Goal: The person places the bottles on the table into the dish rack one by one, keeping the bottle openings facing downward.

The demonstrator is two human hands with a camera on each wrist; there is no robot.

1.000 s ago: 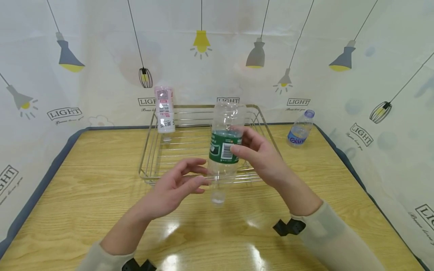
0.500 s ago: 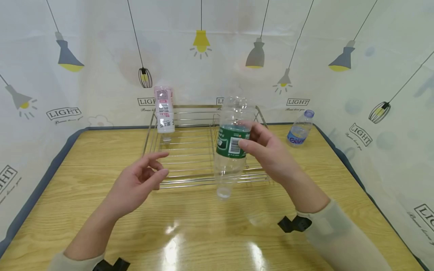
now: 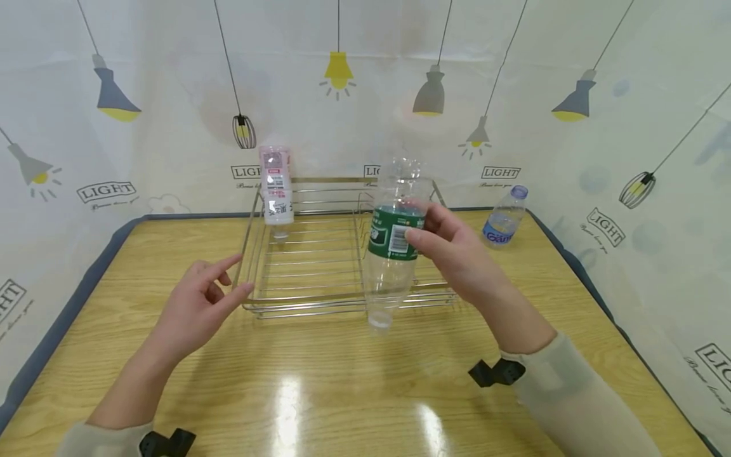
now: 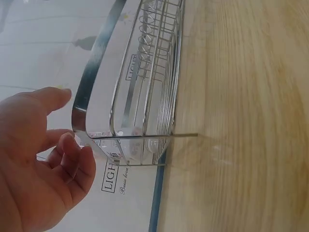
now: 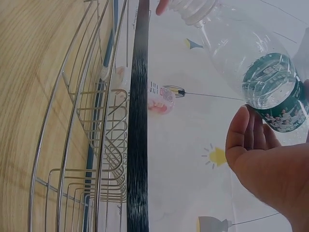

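My right hand [image 3: 459, 254] grips a clear plastic bottle [image 3: 395, 238] around its green label. The bottle is upside down, neck pointing at the table, in front of the rack's right half in the head view. In the right wrist view my fingers [image 5: 246, 130] curl against the bottle [image 5: 227, 43] beside its label. My left hand [image 3: 191, 308] is at the front left corner of the metal wire rack [image 3: 308, 298], holding nothing. Seen from the left wrist, its thumb and forefinger are spread on either side of the rack's flat top rim [image 4: 87, 87].
A pink and white bottle [image 3: 277, 190] stands neck down in the rack's back left corner. On the table [image 3: 342, 387], at the back right, a small clear bottle [image 3: 505, 216] with a blue label stands upright. A printed curtain [image 3: 188, 76] encloses the back and sides.
My left hand has left the clear bottle and moved left to the rack's front corner. My right hand has carried the bottle slightly right and away from me.
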